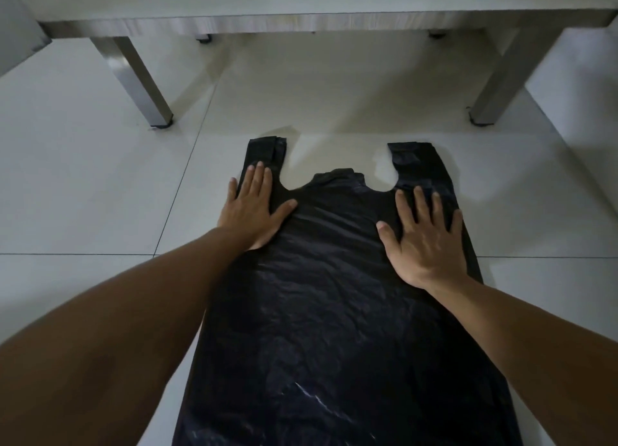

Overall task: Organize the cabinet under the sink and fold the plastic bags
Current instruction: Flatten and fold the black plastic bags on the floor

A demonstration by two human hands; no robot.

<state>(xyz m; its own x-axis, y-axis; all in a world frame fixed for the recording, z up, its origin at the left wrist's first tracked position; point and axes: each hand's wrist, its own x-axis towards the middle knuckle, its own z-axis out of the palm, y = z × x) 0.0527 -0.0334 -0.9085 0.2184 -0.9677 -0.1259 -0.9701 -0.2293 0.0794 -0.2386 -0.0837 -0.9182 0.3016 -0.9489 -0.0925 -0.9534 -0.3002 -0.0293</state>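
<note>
A black plastic bag (334,312) lies spread flat on a pale tiled floor (83,184), its two handle loops pointing away from the viewer. Both hands press on its upper part with fingers straight: the left hand (255,208) flat at the base of the left handle, partly over the bag's edge, the right hand (424,238) with fingers splayed below the right handle. Beyond the bag stands a steel counter (301,21) on square metal legs (133,77)
</note>
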